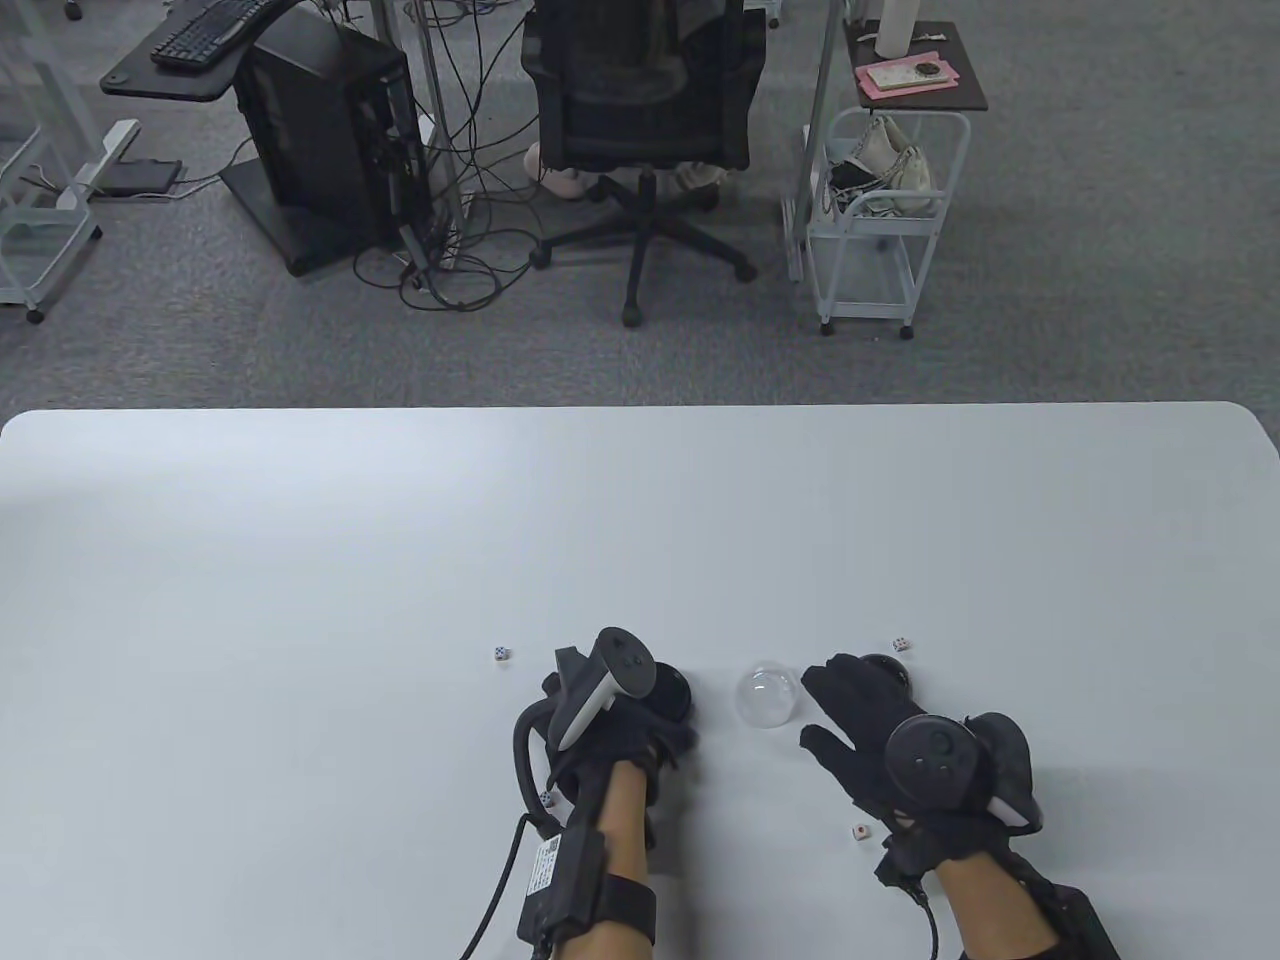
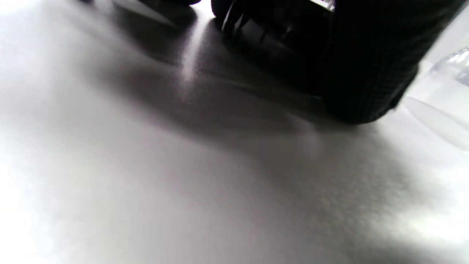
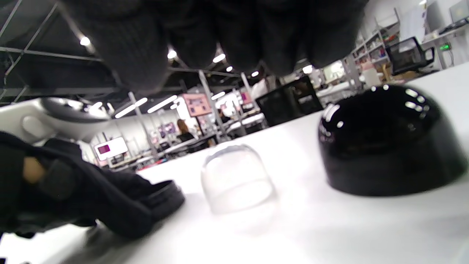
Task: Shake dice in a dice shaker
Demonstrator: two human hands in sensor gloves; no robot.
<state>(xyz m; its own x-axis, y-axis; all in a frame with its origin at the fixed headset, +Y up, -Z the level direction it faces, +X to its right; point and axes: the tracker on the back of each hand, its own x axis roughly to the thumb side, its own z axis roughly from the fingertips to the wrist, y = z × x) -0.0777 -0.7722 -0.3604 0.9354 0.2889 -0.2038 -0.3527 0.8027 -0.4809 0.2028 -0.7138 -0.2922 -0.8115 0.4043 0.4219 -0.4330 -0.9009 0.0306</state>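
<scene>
White table (image 1: 300, 560). Clear dome (image 1: 766, 694) sits mouth-down btwn both hands. Left hand (image 1: 610, 720) rests on a flat black base (image 3: 165, 198); finger pose can't be told. Right hand (image 1: 880, 740) hovers w/ fingers spread wide over a black dome (image 3: 392, 143). Four dice lie scattered: far-left die (image 1: 500, 653), far-right die (image 1: 901, 643), near die (image 1: 858, 832), one by left wrist (image 1: 546, 798).

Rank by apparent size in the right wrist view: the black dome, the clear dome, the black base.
1. black dome, largest, though it is nearer the camera.
2. clear dome.
3. black base, smallest as seen; the left hand covers most of it, so this rank is unsure.
</scene>
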